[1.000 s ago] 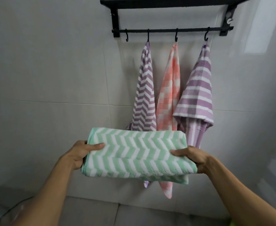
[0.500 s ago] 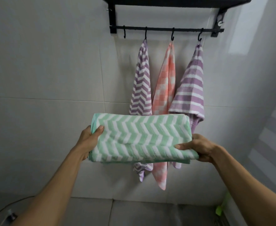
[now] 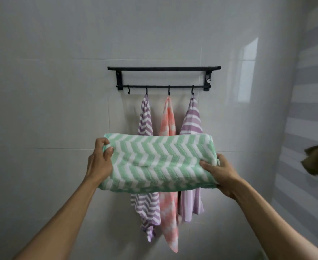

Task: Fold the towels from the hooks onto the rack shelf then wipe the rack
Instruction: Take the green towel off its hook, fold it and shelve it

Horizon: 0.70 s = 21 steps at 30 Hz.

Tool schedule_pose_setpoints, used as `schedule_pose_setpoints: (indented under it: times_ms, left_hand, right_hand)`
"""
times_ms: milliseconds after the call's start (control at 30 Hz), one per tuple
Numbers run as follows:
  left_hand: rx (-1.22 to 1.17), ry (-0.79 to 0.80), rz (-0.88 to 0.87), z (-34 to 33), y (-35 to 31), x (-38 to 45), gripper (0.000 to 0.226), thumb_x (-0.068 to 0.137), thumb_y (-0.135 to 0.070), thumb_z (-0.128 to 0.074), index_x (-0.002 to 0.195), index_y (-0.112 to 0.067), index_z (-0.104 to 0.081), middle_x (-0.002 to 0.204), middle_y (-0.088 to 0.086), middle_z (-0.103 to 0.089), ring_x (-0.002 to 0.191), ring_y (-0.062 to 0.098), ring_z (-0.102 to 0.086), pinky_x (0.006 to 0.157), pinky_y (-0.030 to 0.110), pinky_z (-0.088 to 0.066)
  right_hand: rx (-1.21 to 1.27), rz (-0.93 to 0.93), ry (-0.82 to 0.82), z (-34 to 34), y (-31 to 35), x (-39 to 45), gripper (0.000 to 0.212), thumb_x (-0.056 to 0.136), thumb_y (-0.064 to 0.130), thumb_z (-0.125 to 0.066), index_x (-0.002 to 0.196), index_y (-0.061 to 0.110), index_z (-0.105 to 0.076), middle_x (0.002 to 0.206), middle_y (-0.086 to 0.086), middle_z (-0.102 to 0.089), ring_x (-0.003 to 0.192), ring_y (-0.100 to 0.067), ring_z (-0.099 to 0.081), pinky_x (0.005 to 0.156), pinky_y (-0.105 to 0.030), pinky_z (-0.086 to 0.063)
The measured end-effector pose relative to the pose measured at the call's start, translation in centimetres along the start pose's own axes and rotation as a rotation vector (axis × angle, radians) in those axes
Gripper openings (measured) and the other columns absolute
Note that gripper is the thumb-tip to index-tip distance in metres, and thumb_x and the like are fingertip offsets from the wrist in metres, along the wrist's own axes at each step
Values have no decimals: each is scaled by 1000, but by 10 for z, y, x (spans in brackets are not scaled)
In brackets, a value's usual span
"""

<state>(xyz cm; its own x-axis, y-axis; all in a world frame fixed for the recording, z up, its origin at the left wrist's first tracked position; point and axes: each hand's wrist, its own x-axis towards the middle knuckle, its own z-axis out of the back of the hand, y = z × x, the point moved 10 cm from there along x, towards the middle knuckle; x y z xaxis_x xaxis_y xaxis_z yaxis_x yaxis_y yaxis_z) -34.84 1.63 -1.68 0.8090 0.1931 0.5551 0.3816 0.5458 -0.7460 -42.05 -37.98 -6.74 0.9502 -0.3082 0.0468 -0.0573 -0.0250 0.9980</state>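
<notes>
A folded green-and-white chevron towel (image 3: pixel 160 162) is held flat in front of me, below the black wall rack (image 3: pixel 163 68). My left hand (image 3: pixel 99 162) grips its left end and my right hand (image 3: pixel 221 175) grips its right end. Behind it, three towels hang from the rack's hooks: a purple chevron towel (image 3: pixel 145 119), a pink checked towel (image 3: pixel 167 119) and a purple striped towel (image 3: pixel 192 117). The leftmost hook (image 3: pixel 129 91) is bare. The rack's top shelf shows only edge-on, with nothing seen on it.
White tiled wall (image 3: pixel 51 109) surrounds the rack. A striped grey-and-white wall meets it at the right, where a dark brownish cloth (image 3: pixel 317 160) hangs at about the height of my hands.
Both hands have lifted the folded green towel higher toward the rack. The view has tilted up, so the rack now sits lower in the frame.
</notes>
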Motion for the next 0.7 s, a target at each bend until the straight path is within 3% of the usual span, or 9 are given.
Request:
schedule_pose_setpoints:
  times_ms: [100,200,267,333,433,500,600,700]
  left_hand:
    - [-91,23,19,12,-27,-4,4,101,-33,-53,102,-30,-54,109,2,-64,95,27,-62,82,43,-54]
    - [-229,227,57,8,-52,-5,46,88,-32,-75,126,-35,-49,117,-7,-57,101,17,-63,83,36,-57]
    - [-203,239,-9,19,-70,1,57,89,-22,-75,137,-34,-46,124,-4,-55,107,18,-61,82,30,-54]
    - [-246,169,-42,40,-81,17,51,92,-15,-70,136,-34,-51,129,0,-55,107,18,-61,79,28,-55]
    - [-360,77,-37,66,-85,45,39,91,-9,-71,120,-34,-62,126,4,-59,103,22,-66,76,36,-61]
    - [-389,13,-47,78,-93,62,29,89,-9,-73,109,-30,-66,118,2,-61,98,25,-68,74,40,-62]
    - [-408,-85,-101,94,-103,104,21,88,-11,-76,103,-23,-70,108,-5,-62,90,18,-67,65,30,-58]
    - [-427,-93,-147,106,-113,153,24,90,-12,-74,111,-23,-71,111,-4,-63,89,11,-65,63,23,-55]
  right_hand:
    - [28,136,-58,14,36,-17,61,91,15,-73,133,34,-34,118,-12,-60,91,-37,-72,59,-51,-61]
    - [-39,257,-58,15,79,-29,62,95,11,-65,134,41,-27,115,-11,-56,91,-36,-71,61,-50,-63]
    - [-63,301,-24,12,106,-32,60,95,3,-57,131,42,-28,113,-13,-53,92,-39,-70,67,-53,-63]
    - [-38,348,34,8,129,-32,55,94,-4,-54,124,38,-35,109,-18,-57,87,-42,-70,66,-53,-63]
    - [1,437,50,1,156,-27,24,94,-9,-53,103,13,-54,99,-23,-64,71,-32,-66,51,-36,-56]
    - [-21,462,24,-8,166,-18,30,94,-14,-48,81,6,-66,95,-21,-66,70,-26,-64,49,-29,-53]
    - [37,494,-11,-39,190,8,30,98,-7,-52,90,7,-78,103,-7,-69,82,-23,-69,52,-24,-56]
    - [115,518,-51,-65,220,43,27,98,-2,-55,96,12,-79,109,-3,-67,90,-25,-70,53,-25,-58]
